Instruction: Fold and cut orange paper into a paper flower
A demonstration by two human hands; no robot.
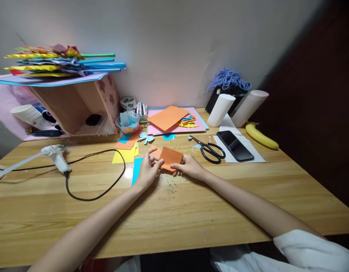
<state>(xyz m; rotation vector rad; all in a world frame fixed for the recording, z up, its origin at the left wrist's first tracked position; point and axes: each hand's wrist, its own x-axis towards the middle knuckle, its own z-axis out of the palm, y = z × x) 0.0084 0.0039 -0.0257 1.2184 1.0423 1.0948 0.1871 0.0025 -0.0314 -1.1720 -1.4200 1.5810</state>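
Your left hand point(147, 169) and right hand point(188, 166) both pinch the folded orange paper point(170, 156), held low over the table point(191, 211) beside the blue sheet point(136, 170). Risk: uneven grip could skew the crease or tear an edge. Its long axis runs left-right, tilted slightly, far corner pointing toward the scissors point(210, 149).

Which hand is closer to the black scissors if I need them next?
Right, probably. The right hand holds the folded orange paper square beside the black-handled scissors; the left hand is on the paper's far side.
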